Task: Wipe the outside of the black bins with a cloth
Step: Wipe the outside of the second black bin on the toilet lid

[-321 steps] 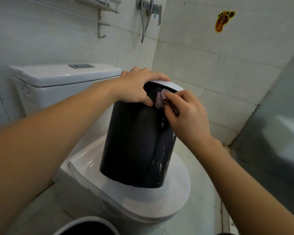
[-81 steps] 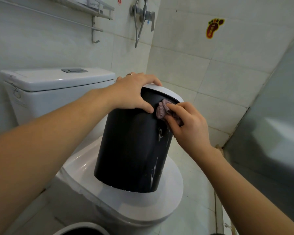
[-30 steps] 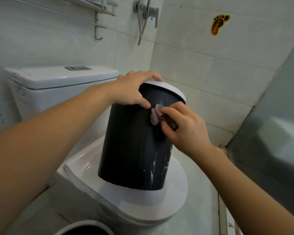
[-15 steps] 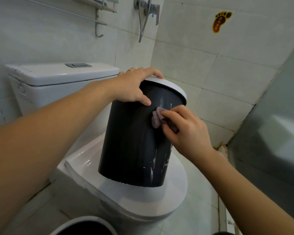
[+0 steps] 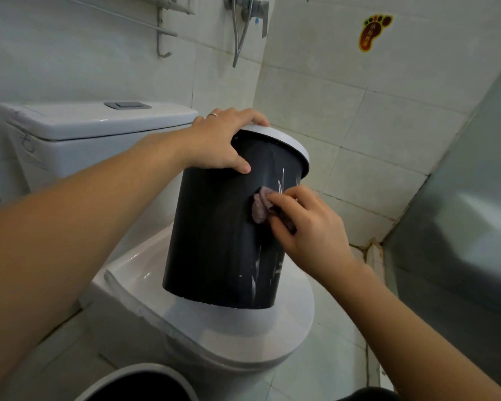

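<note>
You are in a tiled bathroom, looking down at a white toilet [image 5: 214,328] with its lid closed and its cistern [image 5: 93,125] against the far left wall. A foot-shaped sticker [image 5: 373,31] sits high on the far right wall, a shower hose [image 5: 240,33] hangs from the fitting at the top, and a rail with a hook [image 5: 164,39] runs along the upper left.

The bin [image 5: 223,235] stands on the toilet lid, black with a white rim ring, leaning a little toward the right. Pale streaks mark its right side, some near the rim and more down by the base.

Your left hand [image 5: 220,143] rests on the top of the bin at its near left edge: the fingers curl over the white ring and the thumb presses the black wall just below it, so the hand grasps the rim. A ring shows on one finger.

Your right hand [image 5: 307,227] is against the right side of the bin, about a third of the way down from the rim. Its fingers are bent around a small, crumpled pinkish cloth [image 5: 261,205] and press it onto the black wall; the cloth sticks out to the left of your fingertips, just below the upper streaks and well below your left thumb.

At the near bottom edge, the rim of a second bin [image 5: 133,377] shows, on the floor in front of the toilet.
</note>
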Demonstrator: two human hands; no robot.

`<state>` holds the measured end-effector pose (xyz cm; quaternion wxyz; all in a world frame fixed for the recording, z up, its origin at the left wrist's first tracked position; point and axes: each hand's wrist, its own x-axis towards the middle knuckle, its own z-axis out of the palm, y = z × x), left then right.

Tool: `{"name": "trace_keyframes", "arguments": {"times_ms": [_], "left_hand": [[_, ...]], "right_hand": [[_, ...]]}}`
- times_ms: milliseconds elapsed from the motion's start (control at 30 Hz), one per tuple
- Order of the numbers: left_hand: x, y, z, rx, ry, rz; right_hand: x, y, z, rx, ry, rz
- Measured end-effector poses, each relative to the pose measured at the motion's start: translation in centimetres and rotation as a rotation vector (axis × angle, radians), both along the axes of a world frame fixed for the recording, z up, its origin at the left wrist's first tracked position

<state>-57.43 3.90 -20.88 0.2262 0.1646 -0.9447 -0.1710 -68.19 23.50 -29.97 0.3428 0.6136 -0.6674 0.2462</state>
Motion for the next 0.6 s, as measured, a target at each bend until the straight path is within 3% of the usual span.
{"name": "trace_keyframes", "arguments": {"times_ms": [200,467,600], "left_hand": [[0.0,-0.4,-0.5,-0.028,0.01,0.012],[-0.5,-0.5,-0.7,-0.06,0.008,0.038],[-0.5,-0.6,-0.5,-0.066,0.001,0.043]], "right_hand": [[1.0,1.8,-2.2,0.105,0.025,0.124],[0.9,0.3,-0.4,0.007,0.003,0.006],[1.6,1.1,-2.0,0.087,-0.002,0.1]]}}
